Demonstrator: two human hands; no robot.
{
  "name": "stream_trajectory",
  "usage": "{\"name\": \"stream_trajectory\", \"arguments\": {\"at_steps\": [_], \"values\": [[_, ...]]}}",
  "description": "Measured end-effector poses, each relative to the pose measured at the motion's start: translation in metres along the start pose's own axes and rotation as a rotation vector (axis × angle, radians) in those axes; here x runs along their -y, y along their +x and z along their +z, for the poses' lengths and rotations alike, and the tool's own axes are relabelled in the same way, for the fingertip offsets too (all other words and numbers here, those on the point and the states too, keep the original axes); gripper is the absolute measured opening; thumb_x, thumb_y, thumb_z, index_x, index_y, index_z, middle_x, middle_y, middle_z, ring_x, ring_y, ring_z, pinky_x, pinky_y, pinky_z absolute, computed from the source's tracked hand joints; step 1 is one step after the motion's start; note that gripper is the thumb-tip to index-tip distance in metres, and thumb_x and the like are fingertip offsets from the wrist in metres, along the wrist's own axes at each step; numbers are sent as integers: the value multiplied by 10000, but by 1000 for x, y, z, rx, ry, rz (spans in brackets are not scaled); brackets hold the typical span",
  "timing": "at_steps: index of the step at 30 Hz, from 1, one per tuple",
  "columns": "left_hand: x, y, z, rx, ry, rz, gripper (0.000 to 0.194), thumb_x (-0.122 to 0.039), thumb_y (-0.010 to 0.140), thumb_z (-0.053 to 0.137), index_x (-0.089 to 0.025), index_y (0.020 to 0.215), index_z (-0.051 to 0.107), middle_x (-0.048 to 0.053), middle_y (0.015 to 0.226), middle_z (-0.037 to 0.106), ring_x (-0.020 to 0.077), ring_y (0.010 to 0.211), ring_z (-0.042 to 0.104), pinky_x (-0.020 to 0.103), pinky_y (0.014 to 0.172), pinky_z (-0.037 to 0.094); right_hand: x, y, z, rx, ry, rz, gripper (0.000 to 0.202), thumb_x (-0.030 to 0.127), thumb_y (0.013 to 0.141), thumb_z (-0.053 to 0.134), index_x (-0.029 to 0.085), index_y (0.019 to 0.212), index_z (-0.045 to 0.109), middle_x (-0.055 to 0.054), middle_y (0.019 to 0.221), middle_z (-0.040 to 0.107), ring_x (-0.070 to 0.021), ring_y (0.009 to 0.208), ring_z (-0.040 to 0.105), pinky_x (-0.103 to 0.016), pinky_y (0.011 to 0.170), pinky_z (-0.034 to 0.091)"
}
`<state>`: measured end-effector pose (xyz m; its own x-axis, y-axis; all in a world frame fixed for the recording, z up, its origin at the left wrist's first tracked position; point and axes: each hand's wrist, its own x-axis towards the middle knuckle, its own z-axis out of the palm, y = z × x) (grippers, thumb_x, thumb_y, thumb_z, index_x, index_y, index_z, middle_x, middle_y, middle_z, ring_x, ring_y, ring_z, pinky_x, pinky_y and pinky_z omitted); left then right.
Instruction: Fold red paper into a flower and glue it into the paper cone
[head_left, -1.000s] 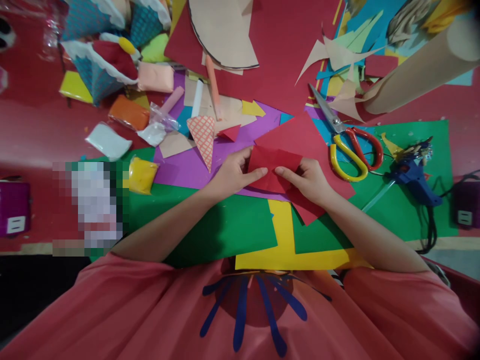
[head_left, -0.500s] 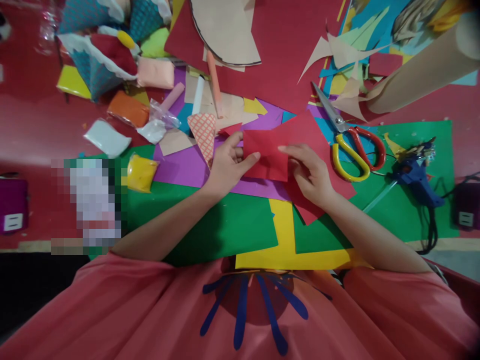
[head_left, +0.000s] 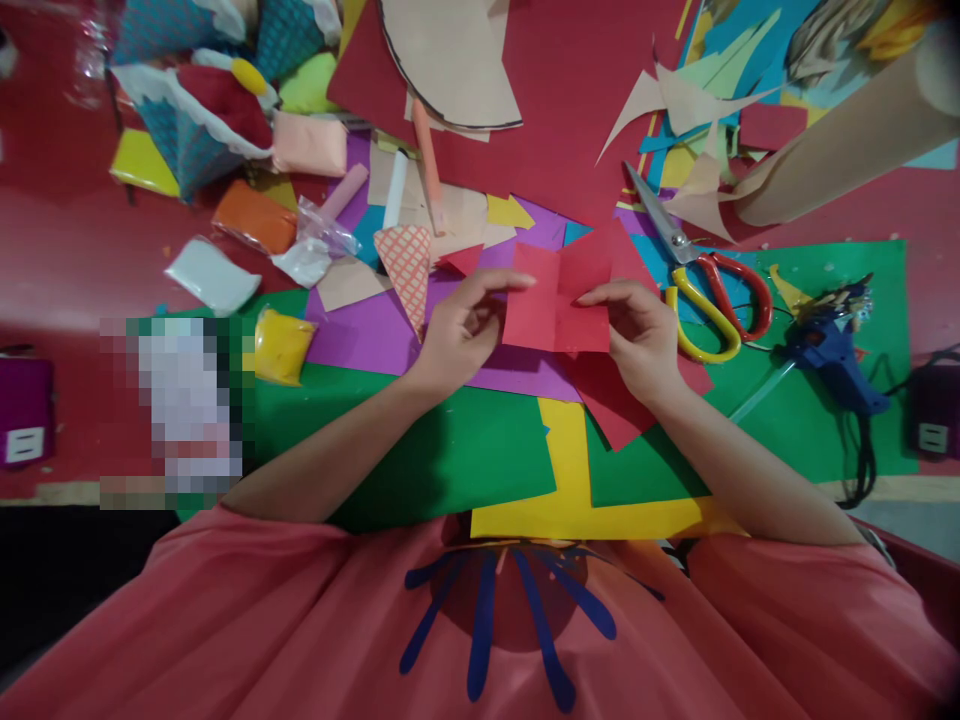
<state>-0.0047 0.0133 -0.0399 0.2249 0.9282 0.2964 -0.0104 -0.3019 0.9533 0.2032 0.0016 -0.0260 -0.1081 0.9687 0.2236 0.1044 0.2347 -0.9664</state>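
Note:
A small red paper [head_left: 534,312] with a crease down its middle is held up between both hands. My left hand [head_left: 469,325] grips its left edge, the index finger stretched along the top. At the right edge, my right hand [head_left: 637,335] pinches it, thumb and fingers closed on the sheet. A larger red sheet [head_left: 626,425] lies beneath, partly hidden by my right hand. Left of my left hand rests a small cone [head_left: 406,270] with an orange grid pattern.
Scissors [head_left: 686,260] with red and yellow handles lie to the right, beyond them a blue glue gun [head_left: 832,360]. A rolled beige sheet [head_left: 840,140] stands at upper right. Clay packets [head_left: 255,218] and blue cones [head_left: 184,130] are at upper left. Green sheets [head_left: 450,440] lie in front.
The small red paper has been opened out from its folded state into a wider creased sheet. My right hand has shifted slightly right and now grips its edge.

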Motion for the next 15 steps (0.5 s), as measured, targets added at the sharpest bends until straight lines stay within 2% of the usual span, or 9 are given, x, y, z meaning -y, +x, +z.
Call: {"name": "stream_trajectory", "arguments": {"at_steps": [2,5,10,15], "values": [[-2,0,0,39,60,43,189,-302,838,695,-295,1026,670,12,1019,704,163,974,688,310,817,584,1,-1,0,4,-17,26,220,453,815,700,246,887,676,-33,919,716,-171,871,685,-325,777,577],[-7,1,-1,71,114,-9,130,-357,833,699,-273,927,668,32,946,696,173,918,680,329,793,576,2,-1,0,26,-44,42,292,518,793,705,244,887,674,-43,929,716,-179,885,676,-341,803,575],[-11,2,-2,78,179,-33,186,-420,805,716,-253,860,655,33,887,678,159,855,657,317,781,545,5,-2,-1,55,-2,40,276,472,774,737,222,871,671,-44,885,699,-172,842,672,-327,769,572],[-10,2,-1,75,161,23,146,-337,803,726,-216,843,655,7,830,662,119,802,643,264,734,532,7,-2,0,53,49,44,246,449,779,740,229,857,661,-24,840,662,-143,745,649,-297,682,558]]}}
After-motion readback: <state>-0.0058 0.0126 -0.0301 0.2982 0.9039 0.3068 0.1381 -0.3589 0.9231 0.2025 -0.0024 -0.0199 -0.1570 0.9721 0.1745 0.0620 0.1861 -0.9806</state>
